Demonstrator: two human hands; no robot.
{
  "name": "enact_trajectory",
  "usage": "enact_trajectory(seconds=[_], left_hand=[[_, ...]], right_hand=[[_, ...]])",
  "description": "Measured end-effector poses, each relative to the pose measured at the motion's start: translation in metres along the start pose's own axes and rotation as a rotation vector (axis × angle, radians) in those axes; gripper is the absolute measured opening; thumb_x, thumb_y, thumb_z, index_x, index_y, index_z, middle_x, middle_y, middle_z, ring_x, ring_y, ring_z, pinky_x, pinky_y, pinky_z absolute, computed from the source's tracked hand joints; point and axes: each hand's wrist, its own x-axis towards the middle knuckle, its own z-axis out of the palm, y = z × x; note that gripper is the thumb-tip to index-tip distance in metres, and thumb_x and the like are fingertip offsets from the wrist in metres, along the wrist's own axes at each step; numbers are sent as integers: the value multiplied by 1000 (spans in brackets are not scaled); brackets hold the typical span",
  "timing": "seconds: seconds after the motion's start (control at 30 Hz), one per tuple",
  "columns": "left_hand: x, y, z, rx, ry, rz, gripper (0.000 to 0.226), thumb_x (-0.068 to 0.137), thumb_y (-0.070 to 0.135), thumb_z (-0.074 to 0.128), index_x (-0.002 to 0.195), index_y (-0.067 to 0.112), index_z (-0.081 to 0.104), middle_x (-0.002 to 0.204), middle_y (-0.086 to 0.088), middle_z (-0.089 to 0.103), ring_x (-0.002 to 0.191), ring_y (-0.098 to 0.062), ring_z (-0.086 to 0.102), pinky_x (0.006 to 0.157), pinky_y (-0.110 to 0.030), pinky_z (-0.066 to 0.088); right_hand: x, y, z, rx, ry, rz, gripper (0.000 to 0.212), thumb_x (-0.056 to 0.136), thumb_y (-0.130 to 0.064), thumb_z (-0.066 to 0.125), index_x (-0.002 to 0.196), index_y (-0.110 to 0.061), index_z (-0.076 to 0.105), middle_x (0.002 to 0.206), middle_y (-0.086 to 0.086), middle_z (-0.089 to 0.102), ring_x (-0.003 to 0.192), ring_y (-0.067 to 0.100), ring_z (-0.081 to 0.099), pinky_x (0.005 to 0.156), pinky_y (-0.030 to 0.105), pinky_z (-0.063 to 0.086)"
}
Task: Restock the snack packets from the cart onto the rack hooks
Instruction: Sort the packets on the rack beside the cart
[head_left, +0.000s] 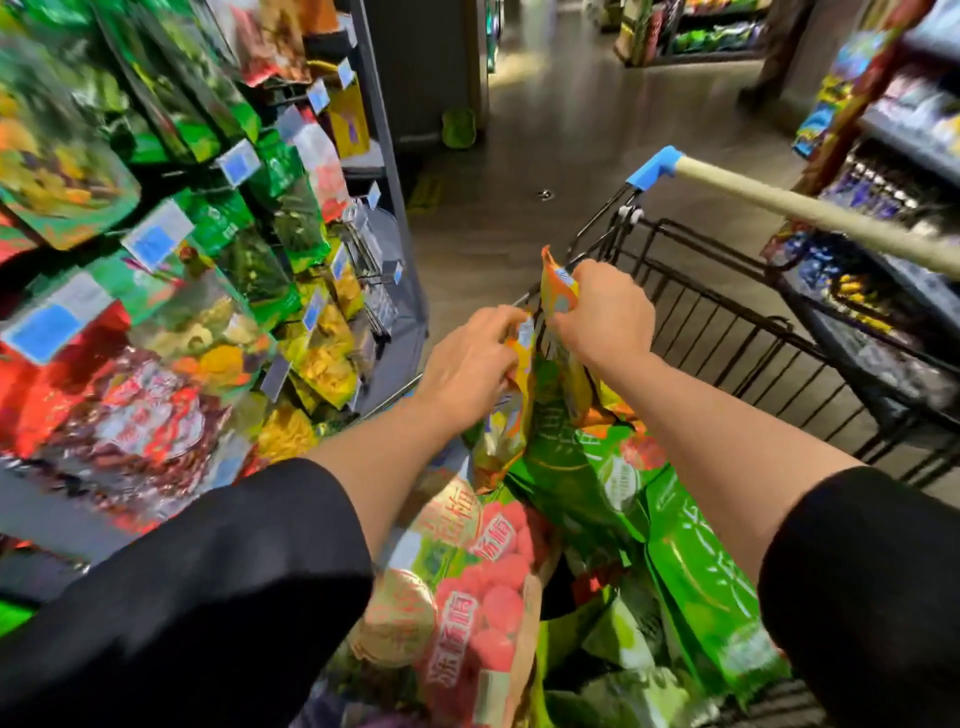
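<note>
Both my hands are over the black wire cart (727, 332), which holds several green and red snack packets (576, 478). My right hand (605, 312) grips the top edge of an orange-yellow packet (557, 283) and holds it upright above the pile. My left hand (467, 358) pinches the top of a second yellow packet (511, 415) next to it. The snack rack (208, 249) stands to the left, its hooks full of green, yellow and red packets with blue price tags.
The cart's beige handle with a blue end cap (654, 166) runs to the right. Another shelf of goods (893, 171) lines the right side. An open aisle floor (545, 156) lies ahead, with a green object (458, 127) by a pillar.
</note>
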Motion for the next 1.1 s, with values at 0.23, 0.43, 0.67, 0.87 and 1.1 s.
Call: enact_trajectory(seconds=[0.23,0.43,0.67,0.87,1.1], left_hand=[[-15,-3,-44,94,148,86,16,76,22,76,73,11,65,101,-6,69,121,-31,53,111,-49,22],[-31,18,-80,125,130,-26,26,101,39,37,98,15,47,82,-12,64,76,-38,60,64,-39,41],[-83,5,-139,92,353,52,12,93,36,53,102,27,54,131,-6,55,63,-34,64,52,-36,52],[-183,-4,-216,135,444,-57,33,90,39,45,97,12,63,107,-5,67,83,-32,67,61,-43,55],[-339,24,-316,355,583,-232,31,84,35,46,82,7,59,75,-10,62,69,-31,62,57,-40,50]], right_hand=[[-3,26,-23,-143,33,1,20,83,-8,57,98,-12,70,99,16,67,96,39,63,66,31,36],[-15,54,-67,-40,221,-244,13,75,-17,56,81,-14,67,80,10,67,84,34,61,57,31,29],[-42,-22,-153,492,-67,-613,51,65,-38,46,91,-6,75,82,9,73,78,21,67,75,35,51],[-90,-105,-192,674,-189,-782,21,84,-1,69,99,-14,74,85,4,73,72,-5,60,68,11,49],[-185,-227,-245,676,-245,-1078,9,74,-7,79,81,-4,74,62,3,65,56,-2,51,56,26,45]])
